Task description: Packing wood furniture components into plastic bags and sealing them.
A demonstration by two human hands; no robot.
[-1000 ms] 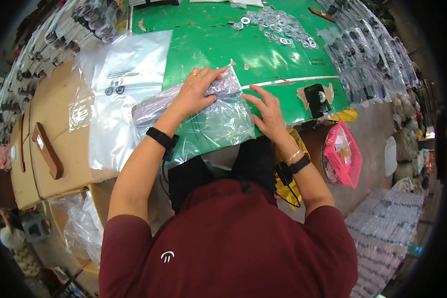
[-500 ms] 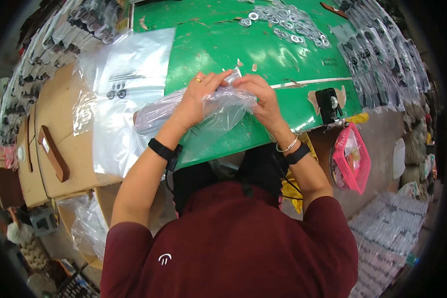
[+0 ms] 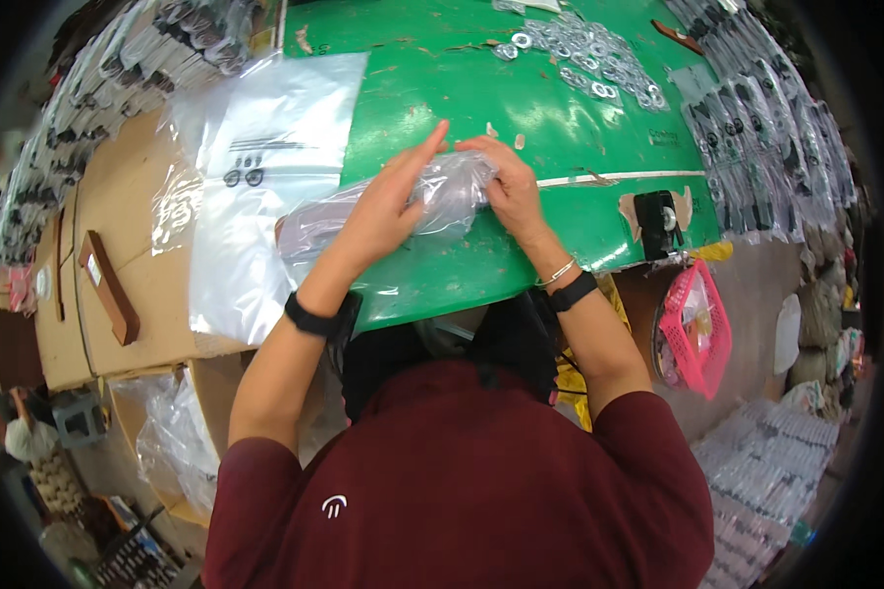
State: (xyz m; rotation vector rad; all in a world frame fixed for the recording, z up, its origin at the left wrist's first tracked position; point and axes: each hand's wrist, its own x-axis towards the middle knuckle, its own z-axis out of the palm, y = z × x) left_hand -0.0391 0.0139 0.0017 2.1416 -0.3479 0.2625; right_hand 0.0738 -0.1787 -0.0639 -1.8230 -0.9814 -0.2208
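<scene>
On one table (image 3: 442,88), two hands (image 3: 381,211) (image 3: 514,191) touch one bag (image 3: 449,196).

Glossy green tabletop (image 3: 442,88) crossed by a white line (image 3: 560,182), pale light glinting off it, brown cardboard surface (image 3: 118,216) adjoining at left, open tan box (image 3: 219,391) beneath, grey floor (image 3: 751,294) at right, bulky greyish sacks (image 3: 813,336) piled beyond it

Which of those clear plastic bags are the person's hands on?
The crumpled bag under the left hand and right hand, with something long inside; the printed plastic left of it lies flat.
</scene>
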